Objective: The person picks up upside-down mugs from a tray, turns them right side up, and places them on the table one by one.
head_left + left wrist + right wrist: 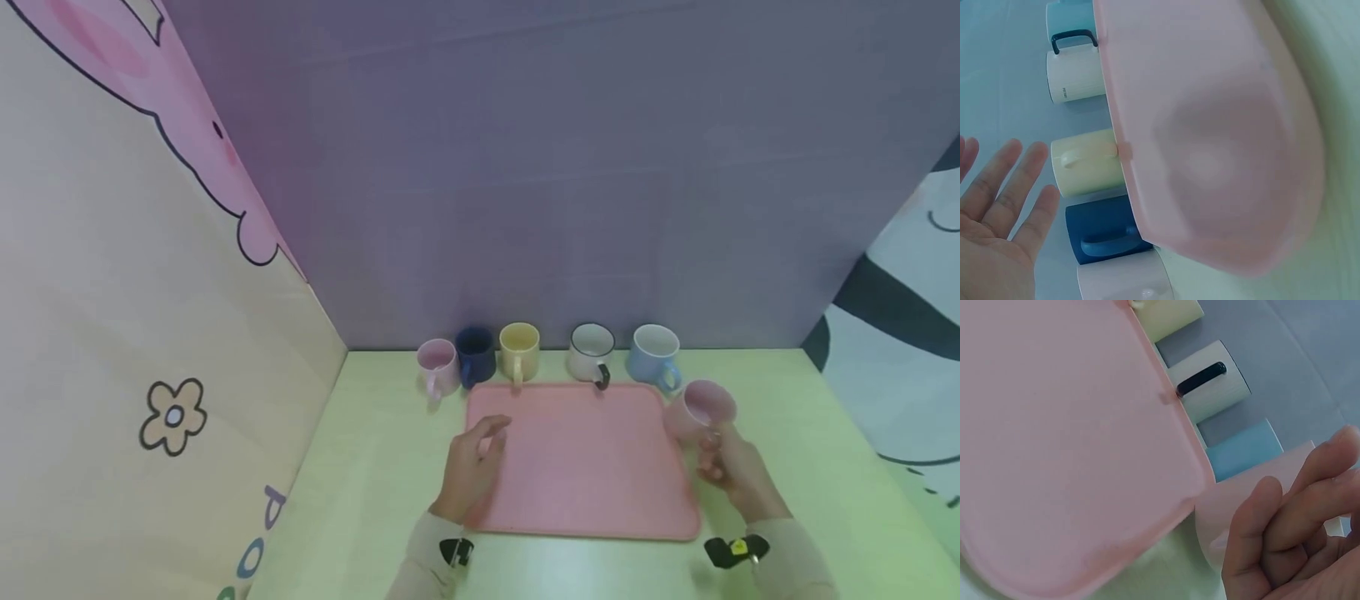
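My right hand (738, 471) grips a pink mug (686, 417) by its handle side, at the right edge of the pink tray (585, 467). In the right wrist view, curled fingers (1297, 512) cover the handle of that pink mug (1260, 484). Over the tray's left side my left hand (472, 467) hovers with nothing in it, its fingers loosely spread in the left wrist view. Behind the tray stand a dark blue mug (477, 354), a yellow mug (525, 350), a white mug with a black handle (588, 362) and a light blue mug (648, 358).
A second pink mug (442, 367) stands at the left end of the row, off the tray's back left corner. A grey-purple wall (525, 208) rises close behind the mugs. Printed side walls (225, 400) border the pale green table (360, 500).
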A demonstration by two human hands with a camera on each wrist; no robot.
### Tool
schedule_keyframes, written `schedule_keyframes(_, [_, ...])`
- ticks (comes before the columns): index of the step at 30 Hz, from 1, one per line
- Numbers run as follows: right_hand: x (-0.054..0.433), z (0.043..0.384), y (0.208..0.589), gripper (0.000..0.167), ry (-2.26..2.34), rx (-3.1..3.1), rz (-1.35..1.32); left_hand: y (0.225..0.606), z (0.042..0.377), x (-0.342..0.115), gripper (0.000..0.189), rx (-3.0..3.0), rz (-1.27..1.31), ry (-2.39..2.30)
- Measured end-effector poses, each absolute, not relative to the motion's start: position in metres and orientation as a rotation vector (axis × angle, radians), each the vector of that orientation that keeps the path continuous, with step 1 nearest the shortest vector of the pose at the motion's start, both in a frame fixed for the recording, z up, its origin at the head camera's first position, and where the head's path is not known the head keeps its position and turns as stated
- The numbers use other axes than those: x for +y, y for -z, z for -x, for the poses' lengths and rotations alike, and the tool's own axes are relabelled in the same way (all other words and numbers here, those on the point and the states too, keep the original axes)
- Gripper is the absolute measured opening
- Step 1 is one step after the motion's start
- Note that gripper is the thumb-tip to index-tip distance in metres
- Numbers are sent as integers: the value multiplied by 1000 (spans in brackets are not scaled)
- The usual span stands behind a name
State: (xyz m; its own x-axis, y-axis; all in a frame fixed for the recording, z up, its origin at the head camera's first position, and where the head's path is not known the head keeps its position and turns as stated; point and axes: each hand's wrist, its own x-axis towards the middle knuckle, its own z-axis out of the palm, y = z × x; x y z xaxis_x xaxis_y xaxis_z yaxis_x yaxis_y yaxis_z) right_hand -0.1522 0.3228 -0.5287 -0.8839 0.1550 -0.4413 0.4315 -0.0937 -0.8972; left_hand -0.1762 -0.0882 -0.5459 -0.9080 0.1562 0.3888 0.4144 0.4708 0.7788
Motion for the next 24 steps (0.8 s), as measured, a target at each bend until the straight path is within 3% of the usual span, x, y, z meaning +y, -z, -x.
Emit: schedule_keyframes(24, [345,160,532,43,1940,2009,-585,553,176,-96,24,-2476,472,1357])
